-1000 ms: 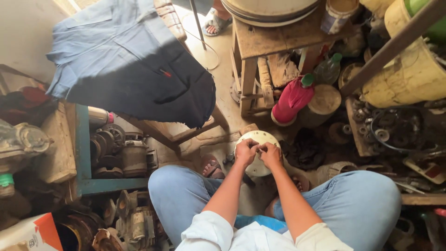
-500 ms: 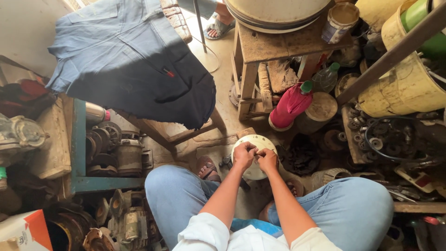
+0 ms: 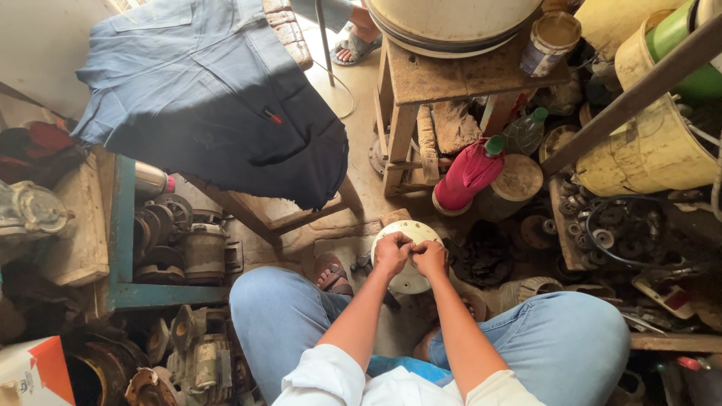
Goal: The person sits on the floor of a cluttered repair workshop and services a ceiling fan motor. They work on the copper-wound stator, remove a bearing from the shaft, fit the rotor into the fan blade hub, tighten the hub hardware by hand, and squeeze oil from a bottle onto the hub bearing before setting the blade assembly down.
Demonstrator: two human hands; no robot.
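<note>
Two hands, left hand [image 3: 392,254] and right hand [image 3: 430,258], pinch one round white disc [image 3: 410,280].

Both bare forearms reach forward between the spread knees and converge. The left hand [image 3: 392,252] and right hand [image 3: 430,257] sit side by side, knuckles touching, fingers curled down and pinched together at the same spot, wrists slightly bent.
</note>
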